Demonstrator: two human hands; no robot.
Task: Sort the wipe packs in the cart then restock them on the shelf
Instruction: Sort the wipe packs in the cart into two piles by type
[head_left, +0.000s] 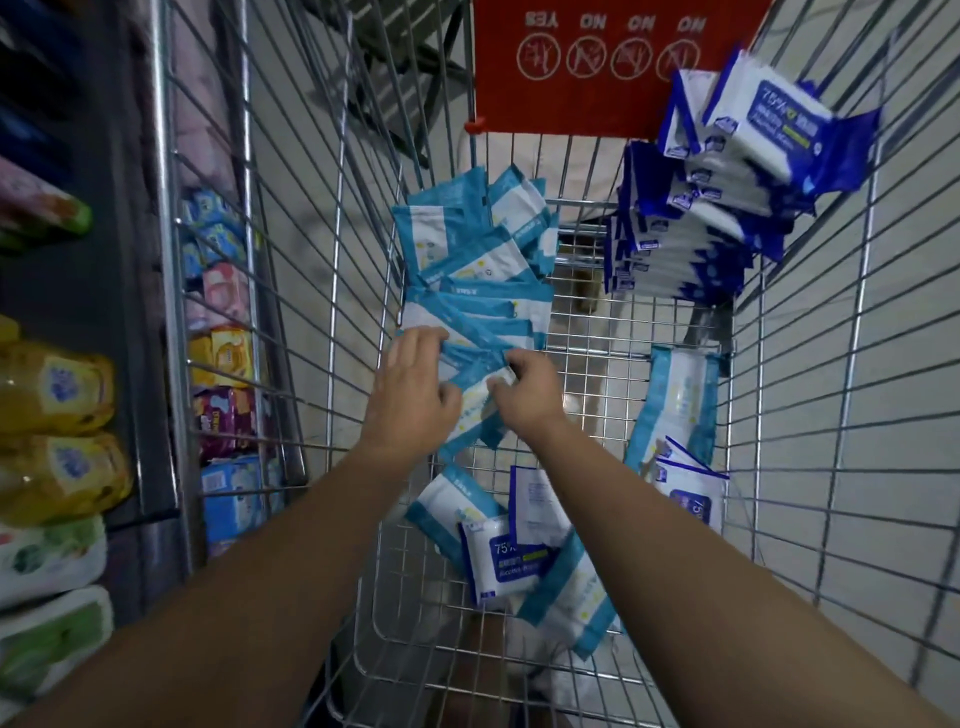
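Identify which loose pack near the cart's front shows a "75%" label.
The dark-blue-trimmed pack in the near pile, face up; the neighbours around it are light-teal packs.

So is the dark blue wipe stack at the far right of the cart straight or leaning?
Leaning: the dark blue wipe stack fans toward the cart wall.

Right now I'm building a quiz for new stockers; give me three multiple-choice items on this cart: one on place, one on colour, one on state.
1. Where in the cart is the dark blue pack stack?
A. far right corner
B. near left corner
C. outside on the floor

2. What colour is the sign panel at the far end?
A. green
B. red
C. yellow

3. What are the hands doing?
A. hanging empty
B. both on a light blue pack
C. gripping the cart rim

Answers: 1 A, the stack leans against the far right wires. 2 B, it is red with white symbols. 3 B, left hand and right hand have their grip on a light blue pack.
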